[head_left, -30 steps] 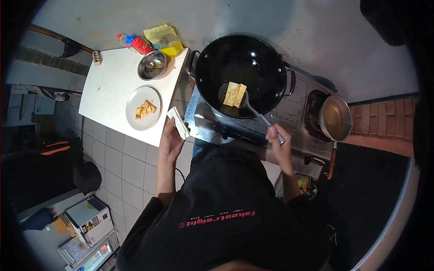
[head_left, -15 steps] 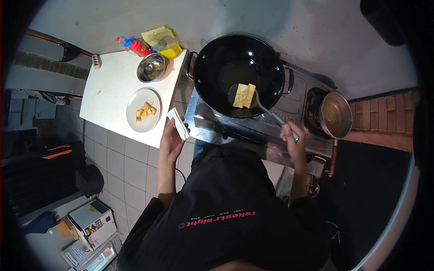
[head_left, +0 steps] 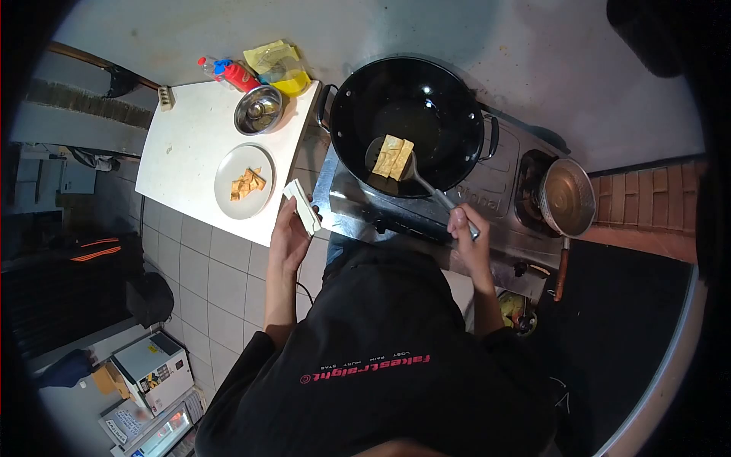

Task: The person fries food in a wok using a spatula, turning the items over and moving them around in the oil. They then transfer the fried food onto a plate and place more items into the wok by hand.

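Observation:
My right hand (head_left: 466, 225) is closed around the handle of a metal spatula (head_left: 437, 193). On its blade lie golden-brown fried slabs (head_left: 393, 157), perhaps tofu, over the near side of a black wok (head_left: 365, 91). Low in my left hand's (head_left: 288, 236) grip is a white rectangular device (head_left: 303, 207), whose exact kind I cannot make out; a dark cable runs below the hand. To the left of that hand, a grey plate (head_left: 227, 171) holds more fried pieces (head_left: 247, 184).
A white table (head_left: 179, 145) carries a steel bowl (head_left: 259, 110), a red bottle (head_left: 237, 76) and a yellow packet (head_left: 272, 57). The wok sits on a gas stove (head_left: 495, 183). A saucepan (head_left: 567, 198) with a wooden handle stands on the right burner.
The spatula and the fried slabs on it have moved left, along with my right hand. My left hand still holds the white device in nearly the same place.

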